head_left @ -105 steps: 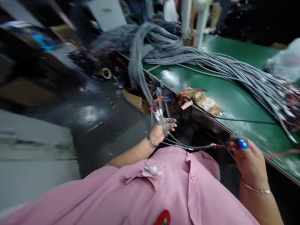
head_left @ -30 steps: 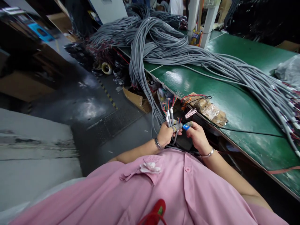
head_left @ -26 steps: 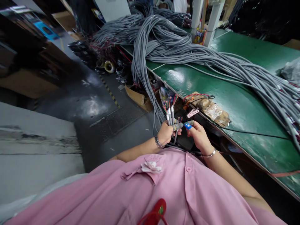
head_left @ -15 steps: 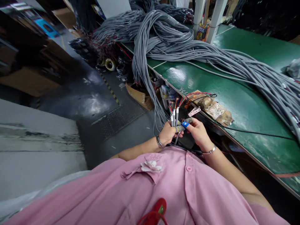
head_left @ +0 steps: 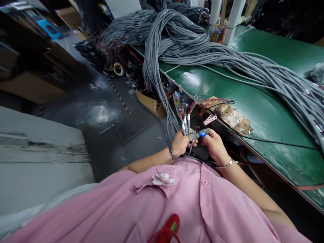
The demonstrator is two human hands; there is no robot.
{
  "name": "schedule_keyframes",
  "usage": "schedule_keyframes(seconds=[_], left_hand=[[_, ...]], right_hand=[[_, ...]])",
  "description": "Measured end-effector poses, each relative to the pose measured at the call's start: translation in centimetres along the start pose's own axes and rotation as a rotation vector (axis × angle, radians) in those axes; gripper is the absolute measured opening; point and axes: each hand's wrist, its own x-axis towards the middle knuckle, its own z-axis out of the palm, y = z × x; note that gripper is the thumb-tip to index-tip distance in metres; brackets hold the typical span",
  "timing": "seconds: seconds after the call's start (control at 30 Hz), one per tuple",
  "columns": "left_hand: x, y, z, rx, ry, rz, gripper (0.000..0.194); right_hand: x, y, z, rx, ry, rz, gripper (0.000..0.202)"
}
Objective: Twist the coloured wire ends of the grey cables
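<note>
Several grey cables (head_left: 185, 125) with white-banded ends and fanned coloured wires stand upright in my left hand (head_left: 181, 143), whose fingers are wrapped round them. Grey covers sit on its thumb and a finger. My right hand (head_left: 214, 143) is pinched close beside it, with a blue cover (head_left: 202, 134) on the thumb and a grey one on a finger. Thin dark and orange wire ends (head_left: 196, 128) show between the two hands' fingertips; the exact grip on them is too small to make out.
A thick bundle of grey cables (head_left: 182, 54) lies across the green table (head_left: 253, 111) and hangs over its edge. Near that edge are a taped brown block (head_left: 234, 118) and a pink clip (head_left: 210, 119). An open cardboard box (head_left: 149, 103) is on the floor below.
The cable ends in my left hand have shifted slightly left. My right thumb has moved a little to the right, and more thin wire ends show between the hands.
</note>
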Motion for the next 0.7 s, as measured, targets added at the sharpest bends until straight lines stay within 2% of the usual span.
schedule_keyframes(seconds=[0.17,0.47,0.7], left_hand=[[-0.2,-0.2,-0.1,0.038,-0.026,0.021,0.028],[-0.2,0.0,0.1,0.041,-0.031,0.009,0.029],[0.1,-0.3,0.1,0.017,-0.047,-0.004,0.029]], right_hand=[[0.1,-1.4,0.1,-0.098,-0.116,-0.017,0.029],[0.1,0.1,-0.3,-0.012,-0.015,-0.001,0.029],[0.3,1.0,-0.5,0.125,-0.027,0.023,0.027]])
